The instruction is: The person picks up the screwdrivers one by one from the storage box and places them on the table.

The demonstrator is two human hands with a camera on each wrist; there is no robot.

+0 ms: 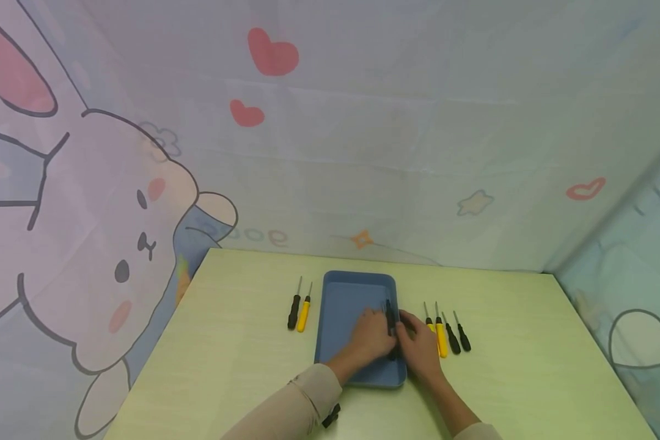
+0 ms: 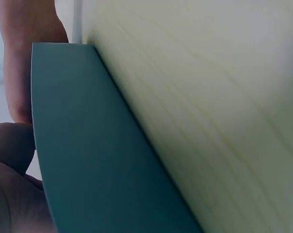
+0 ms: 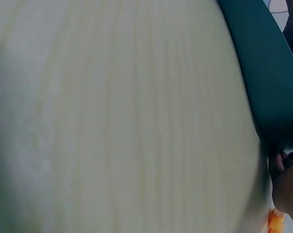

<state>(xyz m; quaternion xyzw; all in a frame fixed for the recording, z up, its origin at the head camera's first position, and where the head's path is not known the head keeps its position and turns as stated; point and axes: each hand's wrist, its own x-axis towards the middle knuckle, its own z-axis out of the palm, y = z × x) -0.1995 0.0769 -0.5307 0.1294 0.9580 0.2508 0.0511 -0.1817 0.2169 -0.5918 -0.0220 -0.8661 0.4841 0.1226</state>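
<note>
A shallow blue tray (image 1: pixel 335 330) lies on the table. My left hand (image 1: pixel 371 336) reaches into its right half with curled fingers, its thumb side over a black screwdriver (image 1: pixel 390 315) that lies along the right wall. Part of that screwdriver is hidden behind the hand. At the tray's right rim rests my right hand (image 1: pixel 420 351), index finger and thumb bent toward the rim and the screwdriver; I cannot tell what they grip. Its fingers (image 3: pixel 277 165) show close to the tray's corner in the right wrist view. The tray's outer wall (image 2: pixel 97 145) fills much of the left wrist view.
A black screwdriver (image 1: pixel 294 311) and a yellow one (image 1: pixel 304 313) lie left of the tray. Right of it are yellow screwdrivers (image 1: pixel 441 339) and black ones (image 1: pixel 463 337). A small black object (image 1: pixel 332 415) lies by the left sleeve. Printed cloth (image 1: pixel 363 153) hangs behind the table.
</note>
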